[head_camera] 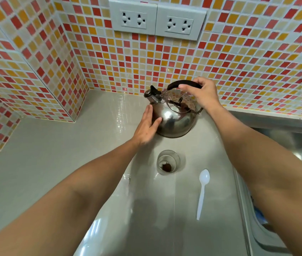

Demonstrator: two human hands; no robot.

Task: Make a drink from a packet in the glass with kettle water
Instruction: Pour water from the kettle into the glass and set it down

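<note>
Both forearms fill the near field, bare, reaching forward over the grey counter [35,148]. Landmark for positions: the glass [167,162].

White plastic spoon [203,191] lies flat on the counter, nearer me than the glass and to its right, bowl end toward the wall, apart from the glass. Nothing touches it.

Glass stands upright between my arms, clear, with a small heap of brown powder [166,167] at the bottom. No liquid visible in it.

Beyond the glass stands the steel kettle [172,117], base on the counter, spout pointing left and capped by a black whistle piece. My left hand [146,129] rests flat against the kettle's left flank, fingers extended and together, not curled. My right hand [203,92] is over the kettle's black arched handle [181,83], fingers wrapped around its right part, thumb in front.

Right of the glass, past my right arm, a steel sink [292,137] edge shows. Farther than the kettle rises the red, orange and cream mosaic wall [239,58], with two double sockets [156,20] mounted high above the kettle, nothing plugged in.
</note>
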